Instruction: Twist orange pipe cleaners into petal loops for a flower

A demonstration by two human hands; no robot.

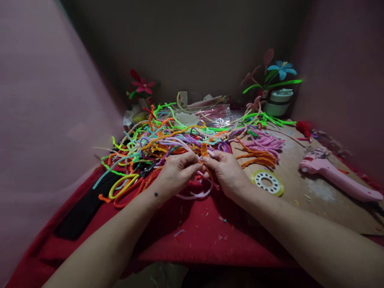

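Note:
My left hand [177,172] and my right hand [226,170] meet over a red cloth [192,236], fingertips pinched together on an orange pipe cleaner [205,151] folded into a narrow loop that stands up between them. A pale pink pipe cleaner [195,195] curls on the cloth just below my hands. Behind them lies a big tangled heap of pipe cleaners [168,136] in green, orange, purple, yellow and teal.
A brown board [300,180] on the right carries a pink glue gun [339,178], a white-and-yellow ring disc [267,182], and bundles of orange [259,158] and pink [265,141] pieces. Finished pipe-cleaner flowers stand at the back: red [142,86] and blue in a white pot [279,102].

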